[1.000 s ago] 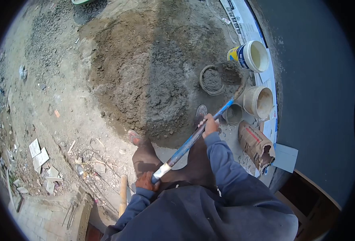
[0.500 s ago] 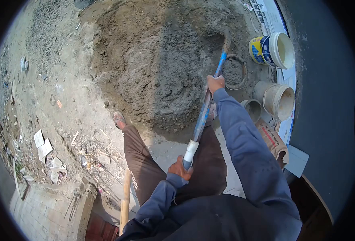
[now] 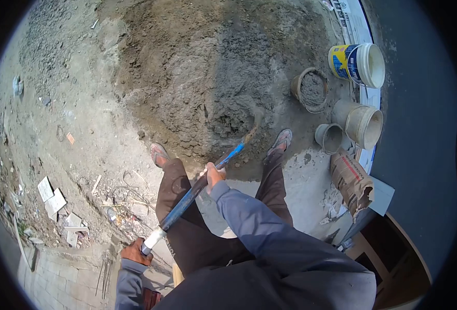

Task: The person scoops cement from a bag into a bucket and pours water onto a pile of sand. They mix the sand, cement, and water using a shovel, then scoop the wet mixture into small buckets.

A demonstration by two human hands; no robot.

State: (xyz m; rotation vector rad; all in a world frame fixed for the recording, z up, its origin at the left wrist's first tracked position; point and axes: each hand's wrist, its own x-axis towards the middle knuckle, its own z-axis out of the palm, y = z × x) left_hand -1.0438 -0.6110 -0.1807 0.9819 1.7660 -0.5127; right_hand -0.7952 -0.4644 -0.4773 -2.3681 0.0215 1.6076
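Both of my hands are on a long shovel (image 3: 182, 207) whose shaft has worn blue paint. My left hand (image 3: 135, 253) is closed round the end of the handle, just behind a white sleeve, beside my left thigh. Further along the shaft, my right hand (image 3: 214, 175) grips it between my knees. The shovel's neck reaches the near part of a grey wet mortar heap (image 3: 195, 88); mortar hides the blade, so its edges cannot be made out. Right of the heap stands a bucket (image 3: 295, 89) full of mortar.
On the right are a yellow-and-blue labelled pail (image 3: 356, 64), a larger grey bucket (image 3: 352, 118), a small bucket (image 3: 321, 135) and a torn paper sack (image 3: 348, 175). Broken tile pieces (image 3: 55, 202) and rubble lie left. My sandalled feet (image 3: 284, 138) flank the heap's near edge.
The shovel head has swung from beside the mortar bucket to the near part of the heap. Both hands have moved left, the left one also down, still gripping the shovel.
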